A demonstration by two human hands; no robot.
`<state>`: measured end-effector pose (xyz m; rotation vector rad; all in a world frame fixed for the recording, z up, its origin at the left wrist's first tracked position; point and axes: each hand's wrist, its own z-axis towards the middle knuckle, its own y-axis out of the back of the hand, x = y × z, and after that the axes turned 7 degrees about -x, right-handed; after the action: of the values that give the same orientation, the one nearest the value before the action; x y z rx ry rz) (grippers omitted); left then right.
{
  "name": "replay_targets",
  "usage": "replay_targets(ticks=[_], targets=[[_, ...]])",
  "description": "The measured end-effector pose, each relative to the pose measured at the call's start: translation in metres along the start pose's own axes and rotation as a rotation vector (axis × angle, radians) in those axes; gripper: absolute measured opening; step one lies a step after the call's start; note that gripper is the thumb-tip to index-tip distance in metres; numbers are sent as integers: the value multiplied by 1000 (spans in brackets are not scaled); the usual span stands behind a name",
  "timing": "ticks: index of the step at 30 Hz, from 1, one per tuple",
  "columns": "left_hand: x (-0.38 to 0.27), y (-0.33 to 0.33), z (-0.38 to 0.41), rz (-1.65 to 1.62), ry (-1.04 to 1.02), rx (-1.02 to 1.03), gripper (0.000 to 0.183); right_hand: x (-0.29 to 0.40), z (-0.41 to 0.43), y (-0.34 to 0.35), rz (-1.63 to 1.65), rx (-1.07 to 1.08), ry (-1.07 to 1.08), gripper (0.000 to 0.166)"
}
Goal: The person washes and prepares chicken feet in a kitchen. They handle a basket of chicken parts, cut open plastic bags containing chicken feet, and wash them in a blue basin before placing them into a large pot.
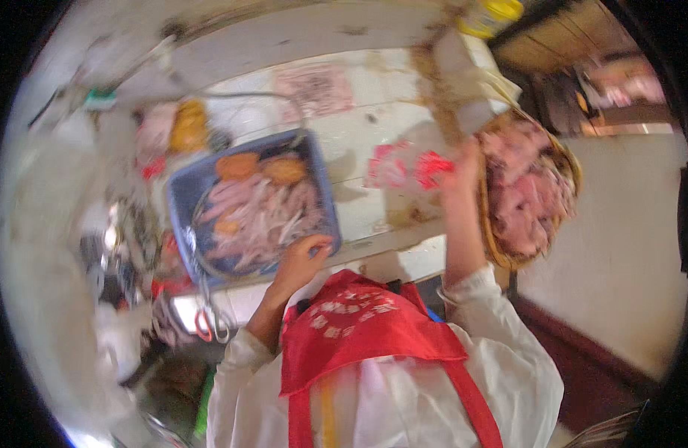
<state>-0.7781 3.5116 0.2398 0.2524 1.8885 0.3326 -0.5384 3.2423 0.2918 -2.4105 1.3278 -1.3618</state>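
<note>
My left hand (pixel 305 260) is over the near right corner of a blue plastic basin (pixel 333 210), its fingers curled; whether it touches the rim cannot be told. In the basin are pale pink, meat-like strips (pixel 265 215) and orange rounded pieces (pixel 237 167). My right hand (pixel 461 162) is blurred, beside the rim of a wicker basket (pixel 484 224) heaped with pink raw meat pieces (pixel 523 196). Close to its fingers is a clear plastic bag with red print (pixel 403 165); I cannot tell whether the hand grips it or the basket.
The white tiled counter (pixel 349 134) has a stained raised edge along its right side. A hose (pixel 254 94) curves over the basin. Scissors (pixel 212 325) with red and white handles are at lower left. A yellow container (pixel 492 17) stands at the far right corner.
</note>
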Motion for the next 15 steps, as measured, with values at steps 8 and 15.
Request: replay_targets(ticks=[8,15], targets=[[4,6,57,55,16,72,24,-1,164,-93,-12,-16,272,36],[21,43,82,43,75,12,22,-59,327,1,5,-178,-60,45]])
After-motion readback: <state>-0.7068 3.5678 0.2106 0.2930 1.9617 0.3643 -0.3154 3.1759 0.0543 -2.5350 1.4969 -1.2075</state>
